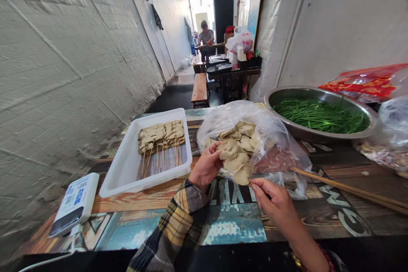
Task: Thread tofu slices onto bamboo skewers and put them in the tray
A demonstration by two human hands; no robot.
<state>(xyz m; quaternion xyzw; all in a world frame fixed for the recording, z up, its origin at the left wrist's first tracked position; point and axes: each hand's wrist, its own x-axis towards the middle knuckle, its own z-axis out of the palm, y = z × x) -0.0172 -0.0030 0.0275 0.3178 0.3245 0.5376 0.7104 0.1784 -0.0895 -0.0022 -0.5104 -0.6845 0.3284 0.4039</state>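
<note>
Flat, round beige slices [236, 162] sit in an overlapping row on a skewer, whose stick is mostly hidden. My left hand [208, 166] grips the slices at the upper left end. At the lower right end, my right hand [270, 197] pinches the bare end of the skewer. Right behind them lies an open clear plastic bag [219, 115] with more loose beige slices [250, 136] in it. To the left, a white plastic tray [123, 165] holds several filled skewers [162, 136], their sticks pointing toward me.
A metal bowl of green chives [321, 114] stands at the right back. Bare bamboo skewers [350, 187] lie at the right. A white device with a cable [75, 204] sits front left. Farther off are a bench [199, 87] and a seated person [205, 36].
</note>
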